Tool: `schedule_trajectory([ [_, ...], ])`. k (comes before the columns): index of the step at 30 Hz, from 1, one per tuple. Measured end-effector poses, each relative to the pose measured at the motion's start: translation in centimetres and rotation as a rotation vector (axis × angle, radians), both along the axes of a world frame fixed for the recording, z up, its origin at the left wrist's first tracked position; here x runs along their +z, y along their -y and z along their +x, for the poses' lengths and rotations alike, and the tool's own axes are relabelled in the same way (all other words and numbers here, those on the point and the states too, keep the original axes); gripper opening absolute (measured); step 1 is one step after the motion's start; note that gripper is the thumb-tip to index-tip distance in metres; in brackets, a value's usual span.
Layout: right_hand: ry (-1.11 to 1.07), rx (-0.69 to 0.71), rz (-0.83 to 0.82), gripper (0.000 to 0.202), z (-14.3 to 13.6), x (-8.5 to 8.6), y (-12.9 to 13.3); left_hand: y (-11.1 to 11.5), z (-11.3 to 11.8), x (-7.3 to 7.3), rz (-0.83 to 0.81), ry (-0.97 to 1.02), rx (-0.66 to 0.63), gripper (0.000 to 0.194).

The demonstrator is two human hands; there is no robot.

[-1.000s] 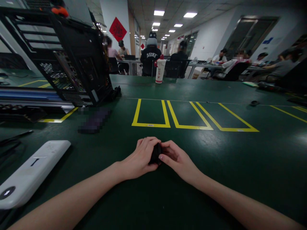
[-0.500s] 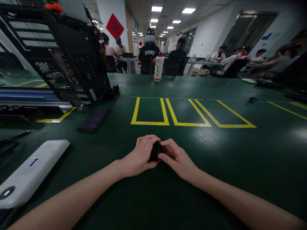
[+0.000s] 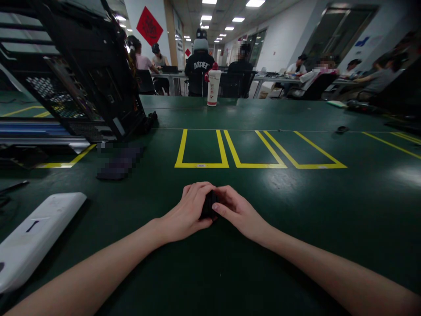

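Note:
Both hands meet around a small black object [image 3: 208, 206] low over the green table [image 3: 210, 276]. Its kind is hidden by my fingers. My left hand [image 3: 190, 210] wraps its left side, fingers curled over the top and thumb below. From the right, my right hand [image 3: 238, 210] closes on it, with the thumb against the near face and the fingers curled behind. Beyond the hands, yellow tape outlines [image 3: 202, 166] mark the table surface.
On the left lie a long white device [image 3: 49, 230] and a blurred dark flat item [image 3: 120, 163]. A black computer case [image 3: 98, 83] stands behind them. Farther back is a white bottle [image 3: 213, 90] with a red top. Several people sit at distant tables.
The scene has shifted slightly left and up in view. My right fingers and thumb have moved a little closer over the black object; both hands stay on it.

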State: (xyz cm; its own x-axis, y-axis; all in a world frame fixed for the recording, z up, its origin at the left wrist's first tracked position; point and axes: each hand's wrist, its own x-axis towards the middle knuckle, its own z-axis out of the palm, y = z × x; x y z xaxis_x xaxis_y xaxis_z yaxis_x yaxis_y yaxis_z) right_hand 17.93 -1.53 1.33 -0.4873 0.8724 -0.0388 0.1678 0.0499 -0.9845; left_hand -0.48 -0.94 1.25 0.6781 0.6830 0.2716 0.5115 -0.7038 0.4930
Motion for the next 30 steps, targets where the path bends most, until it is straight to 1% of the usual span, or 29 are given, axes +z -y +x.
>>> schedule_trajectory([
  [2,0.008,0.035,0.021,0.018,0.1,-0.1,0.0,0.0,0.0,0.2,-0.003,-0.013,-0.002,0.057],
  [4,-0.007,0.049,0.079,0.016,0.1,-0.4,0.1,0.0,0.0,0.4,0.001,-0.017,0.000,0.055],
  [8,-0.006,0.049,0.223,0.021,0.2,-0.7,0.3,0.0,0.1,0.3,-0.005,-0.022,0.000,0.055],
  [11,0.030,0.063,0.211,0.016,0.1,-0.5,0.4,0.0,0.1,0.4,-0.013,-0.017,-0.001,0.057],
  [14,0.110,0.026,0.195,0.013,-0.1,-0.1,0.4,0.0,0.0,0.6,-0.024,-0.011,-0.006,0.057],
  [17,0.212,-0.013,0.245,0.015,-0.4,-0.1,0.4,0.0,0.0,0.7,-0.032,-0.010,-0.009,0.057],
  [21,0.285,-0.013,0.330,0.015,-0.2,-0.4,0.4,0.0,-0.1,0.2,-0.005,0.017,-0.004,0.058],
  [23,0.322,0.012,0.422,0.016,0.0,-0.4,0.5,-0.1,0.0,-0.2,0.015,0.029,-0.005,0.060],
  [26,0.352,0.069,0.604,0.020,0.3,-0.4,0.5,-0.1,0.0,-0.7,0.030,0.044,0.002,0.061],
  [27,0.350,0.076,0.630,0.020,0.3,-0.4,0.6,-0.2,0.0,-0.8,0.033,0.050,0.006,0.061],
  [29,0.331,0.047,0.610,0.015,0.2,-0.4,0.5,-0.2,0.1,-0.9,0.033,0.050,0.009,0.061],
  [30,0.322,0.014,0.561,0.012,0.1,-0.4,0.5,-0.2,0.1,-0.9,0.034,0.049,0.009,0.061],
])
